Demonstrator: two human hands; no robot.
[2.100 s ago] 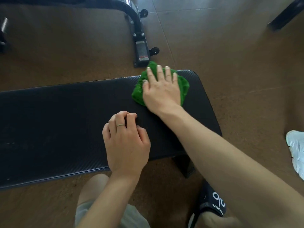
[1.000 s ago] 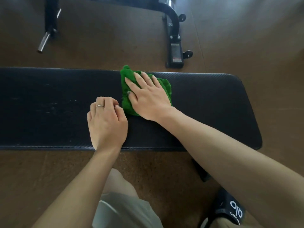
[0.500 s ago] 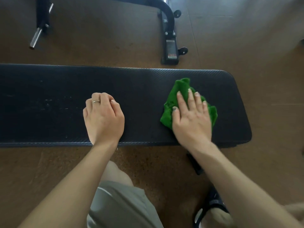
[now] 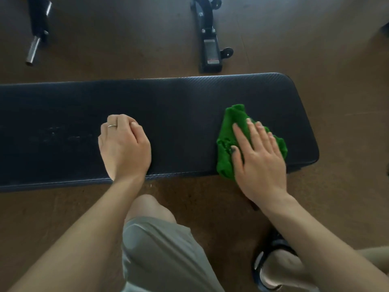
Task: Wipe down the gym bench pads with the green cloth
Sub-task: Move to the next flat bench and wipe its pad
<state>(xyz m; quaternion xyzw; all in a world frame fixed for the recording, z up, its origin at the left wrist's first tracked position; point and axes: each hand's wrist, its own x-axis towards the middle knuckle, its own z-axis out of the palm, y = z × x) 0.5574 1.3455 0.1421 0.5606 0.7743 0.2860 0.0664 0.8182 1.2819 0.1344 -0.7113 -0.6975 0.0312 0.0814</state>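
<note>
Two hands are on the long black textured bench (image 4: pixel 179 114) in my head view. My right hand (image 4: pixel 260 159) lies flat on the crumpled green terry cloth (image 4: pixel 228 133), its fingers (image 4: pixel 242 133) straight and slightly spread, pressing the cloth onto the pad without curling round it. The cloth sits toward the right end of the bench, at the near edge, with its lower fold hanging just over that edge and its far tip pointing toward the middle of the pad's width. My left hand (image 4: pixel 124 147) rests near the middle of the visible length, close to the near edge, well apart from the cloth; its fingers are curled under into a loose fist that holds nothing, and a thin ring (image 4: pixel 112 125) shows on one finger. Pale scuff marks (image 4: pixel 61 134) lie on the pad left of that hand. Beyond the far edge, a black metal frame foot with small wheels (image 4: pixel 210 49) stands on the brown floor (image 4: pixel 326 49).
</note>
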